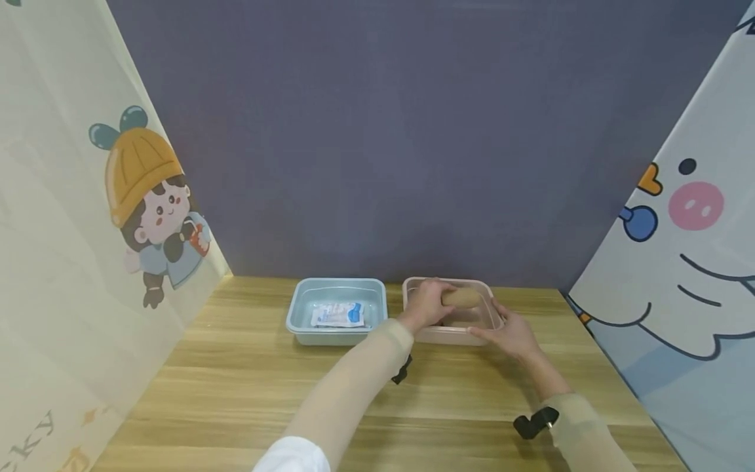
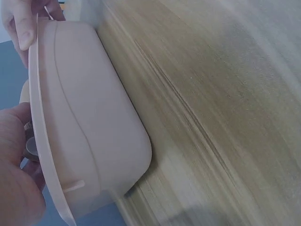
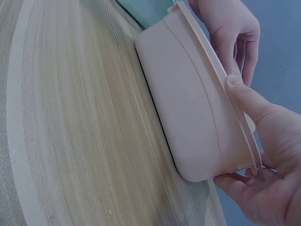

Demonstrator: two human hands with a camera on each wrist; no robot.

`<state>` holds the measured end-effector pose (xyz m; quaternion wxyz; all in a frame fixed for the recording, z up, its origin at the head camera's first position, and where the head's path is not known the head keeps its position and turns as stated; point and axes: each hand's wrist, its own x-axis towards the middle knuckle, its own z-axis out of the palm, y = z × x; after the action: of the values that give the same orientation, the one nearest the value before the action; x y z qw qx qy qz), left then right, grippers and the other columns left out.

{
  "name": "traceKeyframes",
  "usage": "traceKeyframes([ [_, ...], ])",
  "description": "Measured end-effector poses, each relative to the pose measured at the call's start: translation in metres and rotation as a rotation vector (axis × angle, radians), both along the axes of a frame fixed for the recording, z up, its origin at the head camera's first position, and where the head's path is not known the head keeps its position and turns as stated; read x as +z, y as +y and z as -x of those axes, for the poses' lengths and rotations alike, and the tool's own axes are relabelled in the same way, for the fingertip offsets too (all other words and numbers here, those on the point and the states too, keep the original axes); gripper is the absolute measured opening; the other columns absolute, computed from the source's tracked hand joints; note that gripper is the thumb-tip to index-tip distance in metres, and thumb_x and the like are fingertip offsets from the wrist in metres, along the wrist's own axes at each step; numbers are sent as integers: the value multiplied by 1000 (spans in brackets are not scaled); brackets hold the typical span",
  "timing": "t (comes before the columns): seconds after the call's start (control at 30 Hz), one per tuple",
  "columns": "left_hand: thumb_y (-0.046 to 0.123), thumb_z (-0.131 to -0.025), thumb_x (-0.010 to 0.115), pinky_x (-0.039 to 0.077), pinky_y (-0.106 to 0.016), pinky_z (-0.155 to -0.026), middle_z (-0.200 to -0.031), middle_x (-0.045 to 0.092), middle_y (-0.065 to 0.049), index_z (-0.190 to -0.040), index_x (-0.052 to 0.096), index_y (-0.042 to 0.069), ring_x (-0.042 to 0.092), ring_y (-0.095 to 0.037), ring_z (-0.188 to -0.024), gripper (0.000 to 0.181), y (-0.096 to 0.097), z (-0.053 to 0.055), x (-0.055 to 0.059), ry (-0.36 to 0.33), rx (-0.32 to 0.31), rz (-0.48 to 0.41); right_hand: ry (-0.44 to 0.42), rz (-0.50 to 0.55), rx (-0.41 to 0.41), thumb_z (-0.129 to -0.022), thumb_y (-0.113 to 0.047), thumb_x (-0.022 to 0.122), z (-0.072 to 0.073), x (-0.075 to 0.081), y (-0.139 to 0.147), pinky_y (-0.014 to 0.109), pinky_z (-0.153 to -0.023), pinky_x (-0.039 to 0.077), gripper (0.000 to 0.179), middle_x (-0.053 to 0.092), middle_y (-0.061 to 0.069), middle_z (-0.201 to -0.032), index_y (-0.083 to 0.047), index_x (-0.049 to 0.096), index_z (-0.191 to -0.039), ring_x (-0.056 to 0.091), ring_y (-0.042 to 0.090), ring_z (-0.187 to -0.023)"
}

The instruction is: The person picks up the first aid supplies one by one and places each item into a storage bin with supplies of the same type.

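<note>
A pale pink plastic basin [image 1: 448,336] stands on the table, with my right hand [image 1: 513,333] at its near right corner. In the right wrist view the thumb presses on the rim while the fingers curl under the end of the basin. My left hand [image 1: 427,303] reaches down into the basin from the near left and grips a tan, rounded cylinder [image 1: 463,298]. Its fingertips are hidden. A small grey round end [image 2: 31,147] shows beside the left fingers in the left wrist view.
Left of the pink basin stands a light blue basin [image 1: 337,337] holding a white and blue packet [image 1: 338,314]. A dark panel [image 1: 383,144] rises behind the wooden table [image 1: 248,367]. Printed cartoon panels border both sides.
</note>
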<state>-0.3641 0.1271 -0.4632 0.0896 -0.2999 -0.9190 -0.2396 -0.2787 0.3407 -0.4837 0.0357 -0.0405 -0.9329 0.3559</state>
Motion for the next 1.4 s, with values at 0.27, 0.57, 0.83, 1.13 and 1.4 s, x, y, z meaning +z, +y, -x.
traceKeyframes([
  [0.27,32,-92,85,54,-32,-114,-140,73,1,-135,74,23,63,-20,-137,45,5,-2,1,-5,18,36,28,-1,-7,-85,-53,86,-2,-2,0,66,-116,46,115,34,41,-162,3,26,-166,43,56,-148],
  [0.57,31,-92,86,58,-31,-108,-140,72,1,-135,74,25,65,-18,-134,45,6,1,-4,-22,51,23,50,-1,-12,-83,-55,87,-3,-3,-1,66,-116,47,116,35,41,-161,4,28,-165,44,55,-147],
  [0.83,33,-92,85,63,-34,-97,-144,70,1,-135,74,28,65,-18,-134,44,3,0,-5,-46,99,51,63,10,0,-85,-48,88,-1,-3,-9,63,-115,48,111,39,41,-159,4,29,-164,49,53,-144],
  [1.13,30,-92,86,64,-35,-97,-145,68,-3,-134,74,26,64,-21,-134,44,0,0,-8,-35,136,48,53,7,-9,-85,-49,88,2,-4,-14,64,-118,46,112,39,40,-160,2,29,-165,46,53,-146],
  [1.4,31,-89,88,46,-39,-124,-159,58,-7,-141,70,18,52,-30,-150,56,1,-3,-4,-37,113,13,37,25,11,-85,-50,88,5,-9,-16,65,-119,44,113,37,40,-161,3,28,-165,43,54,-148],
])
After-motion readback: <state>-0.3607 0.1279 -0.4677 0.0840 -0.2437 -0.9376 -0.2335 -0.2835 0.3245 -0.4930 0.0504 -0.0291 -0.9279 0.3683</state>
